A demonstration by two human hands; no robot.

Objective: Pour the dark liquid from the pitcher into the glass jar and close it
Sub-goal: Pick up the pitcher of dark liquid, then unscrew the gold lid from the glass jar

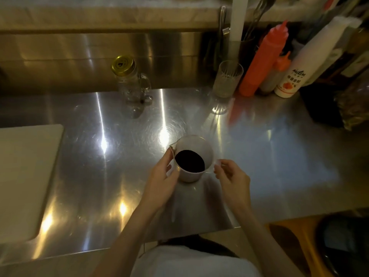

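Note:
A clear pitcher with dark liquid in its bottom stands upright on the steel counter, near the front. My left hand cups its left side, fingertips against the wall under the spout. My right hand pinches the pitcher's clear handle on the right. A glass jar with a side handle stands at the back of the counter, far from both hands. A gold lid sits on top of the jar, which looks empty.
A ribbed drinking glass, a red squeeze bottle, a smaller orange one and a white labelled bottle stand at the back right. A pale cutting board lies at the left. Dark bags crowd the far right.

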